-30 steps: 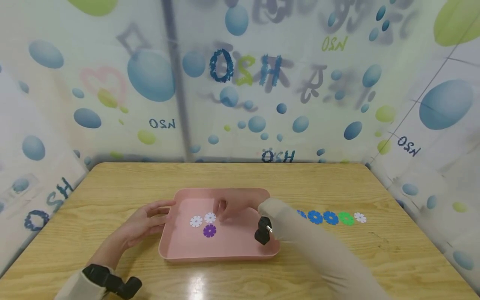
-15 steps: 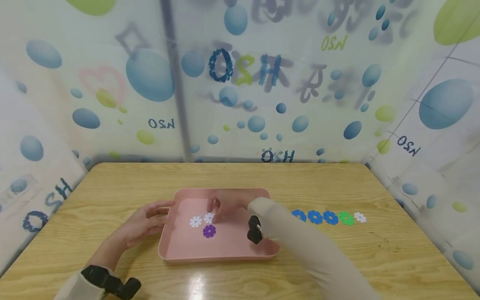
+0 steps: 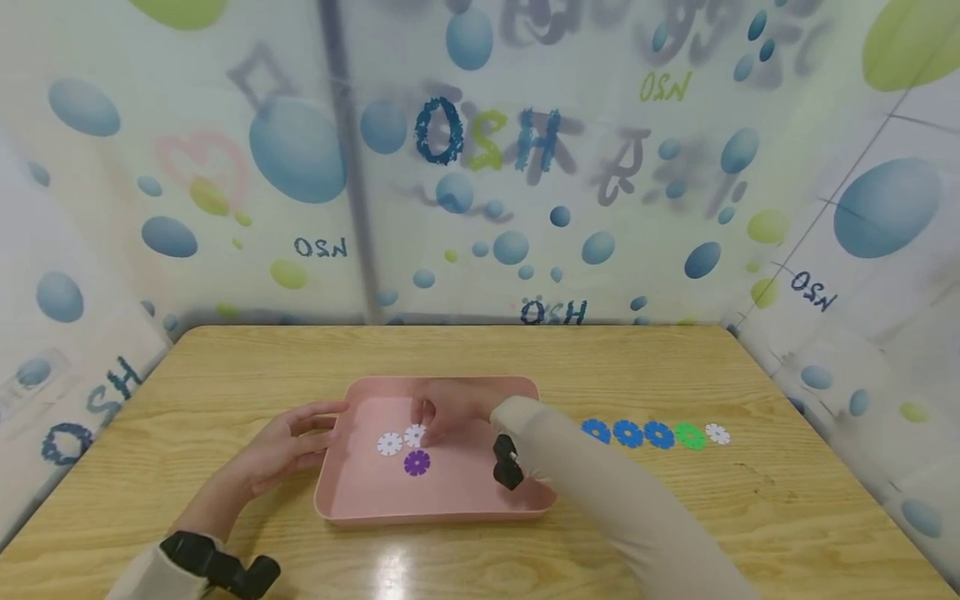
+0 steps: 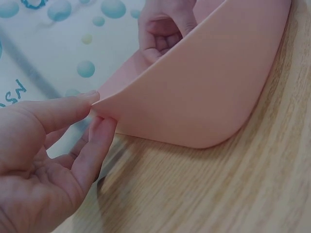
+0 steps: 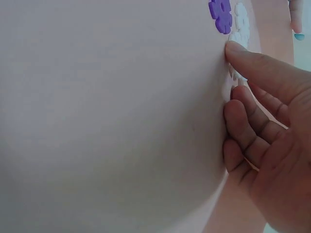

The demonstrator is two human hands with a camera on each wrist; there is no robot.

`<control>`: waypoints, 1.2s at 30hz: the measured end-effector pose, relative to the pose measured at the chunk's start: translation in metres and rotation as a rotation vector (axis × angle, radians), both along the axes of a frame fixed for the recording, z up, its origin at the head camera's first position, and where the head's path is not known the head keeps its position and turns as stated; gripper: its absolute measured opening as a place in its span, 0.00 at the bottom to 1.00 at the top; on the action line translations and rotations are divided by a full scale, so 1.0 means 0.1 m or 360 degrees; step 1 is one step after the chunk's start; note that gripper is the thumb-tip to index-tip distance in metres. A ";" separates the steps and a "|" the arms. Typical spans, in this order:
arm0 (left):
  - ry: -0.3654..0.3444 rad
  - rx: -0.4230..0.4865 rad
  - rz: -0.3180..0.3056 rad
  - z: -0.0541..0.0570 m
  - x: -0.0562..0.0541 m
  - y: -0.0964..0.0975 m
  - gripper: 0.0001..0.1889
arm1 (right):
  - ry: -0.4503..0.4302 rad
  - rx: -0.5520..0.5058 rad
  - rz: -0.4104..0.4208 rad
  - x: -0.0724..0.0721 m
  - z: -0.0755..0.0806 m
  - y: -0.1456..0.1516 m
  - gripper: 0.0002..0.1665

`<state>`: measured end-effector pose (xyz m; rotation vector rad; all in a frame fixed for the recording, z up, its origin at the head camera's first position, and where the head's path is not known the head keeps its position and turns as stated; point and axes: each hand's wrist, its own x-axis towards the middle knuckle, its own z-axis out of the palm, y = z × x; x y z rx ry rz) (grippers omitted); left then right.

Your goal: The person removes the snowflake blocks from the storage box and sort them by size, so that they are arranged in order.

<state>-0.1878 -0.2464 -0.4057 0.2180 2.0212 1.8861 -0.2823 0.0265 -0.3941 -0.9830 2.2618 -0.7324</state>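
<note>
Inside the pink tray (image 3: 480, 492), my right hand (image 3: 453, 406) pinches the edge of a white snowflake disc (image 3: 413, 434) that lies on the tray floor. Its thumb (image 5: 257, 60) covers part of that disc in the right wrist view. Another white snowflake disc (image 3: 389, 443) sits just left of it, and a purple snowflake disc (image 3: 417, 463) lies nearer the front. My left hand (image 3: 281, 446) holds the tray's left rim; in the left wrist view the rim (image 4: 160, 63) is pinched at its corner between the fingers.
On the wooden table (image 3: 637, 358), right of the tray, a row runs from several blue snowflake discs (image 3: 628, 433) to a green one (image 3: 691, 437) and a white one (image 3: 717, 434). A patterned curtain (image 3: 480, 208) hangs behind the table.
My right hand has moved left inside the tray to the nearer white snowflake disc and taken hold of its edge. The left hand stays at the rim.
</note>
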 end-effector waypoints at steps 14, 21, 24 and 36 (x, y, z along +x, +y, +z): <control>-0.0013 -0.0004 0.0006 0.01 0.00 -0.01 0.30 | 0.0041 -0.0017 0.0023 0.11 0.16 -0.02 0.08; -0.0030 0.0008 0.0008 0.02 0.01 -0.01 0.30 | 0.0008 -0.0041 0.0008 0.13 0.22 0.06 0.05; -0.0028 0.0007 -0.0001 0.03 0.01 -0.01 0.30 | 0.0039 -0.0080 0.0022 0.15 0.31 0.11 0.05; -0.0020 -0.0025 0.0026 0.00 0.01 -0.01 0.30 | 0.0245 -0.0207 -0.0054 0.18 0.48 0.70 0.07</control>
